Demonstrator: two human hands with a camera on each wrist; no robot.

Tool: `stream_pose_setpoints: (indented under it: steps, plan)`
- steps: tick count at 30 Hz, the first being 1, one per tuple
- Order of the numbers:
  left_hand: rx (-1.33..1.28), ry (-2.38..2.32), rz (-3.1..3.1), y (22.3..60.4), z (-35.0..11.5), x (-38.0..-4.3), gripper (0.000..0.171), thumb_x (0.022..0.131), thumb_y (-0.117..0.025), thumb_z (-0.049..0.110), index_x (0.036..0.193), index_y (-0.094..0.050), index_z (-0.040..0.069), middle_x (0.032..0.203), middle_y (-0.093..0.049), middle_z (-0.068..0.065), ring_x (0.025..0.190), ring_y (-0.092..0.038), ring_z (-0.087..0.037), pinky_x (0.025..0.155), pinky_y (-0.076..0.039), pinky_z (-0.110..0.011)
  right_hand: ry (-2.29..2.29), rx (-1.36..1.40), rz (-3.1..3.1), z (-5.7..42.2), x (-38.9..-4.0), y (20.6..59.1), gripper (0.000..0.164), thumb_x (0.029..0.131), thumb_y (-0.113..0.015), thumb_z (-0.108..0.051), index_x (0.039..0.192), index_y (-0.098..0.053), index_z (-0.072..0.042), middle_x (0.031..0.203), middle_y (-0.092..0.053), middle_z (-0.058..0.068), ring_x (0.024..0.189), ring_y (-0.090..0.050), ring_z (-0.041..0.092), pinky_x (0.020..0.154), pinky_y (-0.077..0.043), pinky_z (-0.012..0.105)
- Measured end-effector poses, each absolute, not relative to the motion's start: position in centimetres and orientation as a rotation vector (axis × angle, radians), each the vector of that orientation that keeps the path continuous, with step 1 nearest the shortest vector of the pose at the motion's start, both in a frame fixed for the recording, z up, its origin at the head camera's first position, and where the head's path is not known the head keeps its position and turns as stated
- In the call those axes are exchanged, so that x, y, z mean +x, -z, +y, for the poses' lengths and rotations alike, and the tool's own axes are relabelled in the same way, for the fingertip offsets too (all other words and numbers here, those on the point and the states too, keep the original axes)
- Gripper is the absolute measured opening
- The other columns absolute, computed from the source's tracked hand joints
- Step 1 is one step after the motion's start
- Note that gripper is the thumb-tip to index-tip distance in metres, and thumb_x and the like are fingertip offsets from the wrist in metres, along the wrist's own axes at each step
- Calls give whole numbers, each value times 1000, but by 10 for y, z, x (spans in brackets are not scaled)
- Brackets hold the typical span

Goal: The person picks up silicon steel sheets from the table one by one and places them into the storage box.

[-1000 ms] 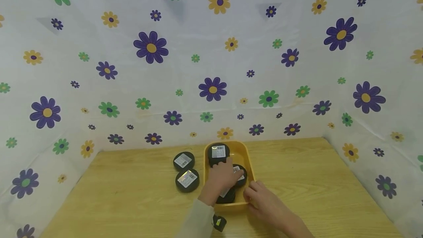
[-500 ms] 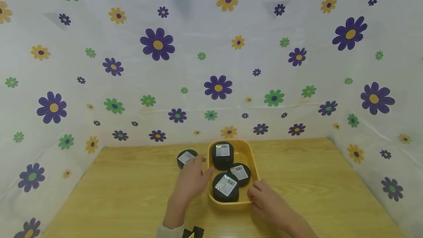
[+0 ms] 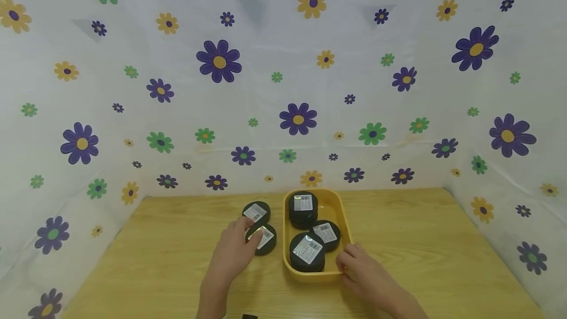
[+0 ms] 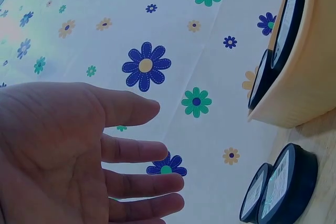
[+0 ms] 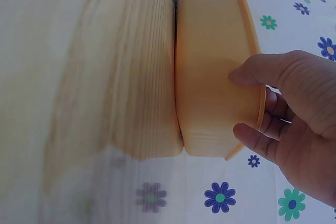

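Note:
Two flat black round discs with pale barcode labels lie on the table left of the yellow tray [image 3: 347,218], a nearer disc [image 3: 268,245] and a farther disc [image 3: 261,209]. My left hand [image 3: 234,247] hovers at their left side, its fingers overlapping both in the head view. In the left wrist view its fingers stretch out straight, holding nothing. My right hand [image 3: 365,274] grips the tray's near right rim, thumb on the outer wall and fingers curled over the edge. Inside the tray sit a back stack [image 3: 303,208], a front stack [image 3: 307,252] and a middle disc [image 3: 327,234].
The wooden table [image 3: 177,255] runs back to a white flowered cloth [image 3: 261,102], which also rises along both sides. A small black object [image 3: 250,316] shows at the bottom edge, by the left wrist.
My left hand has gone from above the tray leftward to the two discs on the table. My right hand stays on the tray's rim. The head view has shifted slightly.

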State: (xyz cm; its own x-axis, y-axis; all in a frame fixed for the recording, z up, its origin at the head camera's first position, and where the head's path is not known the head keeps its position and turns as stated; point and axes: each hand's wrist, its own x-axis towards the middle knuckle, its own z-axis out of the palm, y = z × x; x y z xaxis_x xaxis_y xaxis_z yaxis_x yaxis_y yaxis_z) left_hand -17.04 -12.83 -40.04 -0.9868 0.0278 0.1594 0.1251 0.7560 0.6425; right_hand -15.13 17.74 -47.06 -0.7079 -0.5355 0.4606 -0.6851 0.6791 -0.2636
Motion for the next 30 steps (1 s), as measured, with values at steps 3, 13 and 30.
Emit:
stream_pose_setpoints:
  steps: [3,13,30]
  plan:
    - [-134,1006,-2811,399,-127,-170,31,95,-62,23,116,-59,0,111,-62,-20,102,-61,-37,86,-48,-54,-609,938,-2572,179,-151,470,37,73,-81,-2,82,-50,-21,86,-40,-13,83,-39,8,70,-40,21]
    - [-164,868,-2876,402,-112,-167,34,94,-63,25,118,-59,3,112,-61,-22,102,-59,-42,87,-47,-55,-611,944,-2585,178,-152,471,37,73,-81,-1,83,-50,-21,85,-40,-13,83,-39,8,70,-40,21]
    - [-129,684,-2978,425,-102,-174,54,85,-75,27,128,-53,3,125,-52,-30,109,-51,-46,89,-45,-60,-611,949,-2584,178,-152,471,38,73,-81,-2,83,-50,-22,85,-40,-14,82,-40,7,70,-40,22]
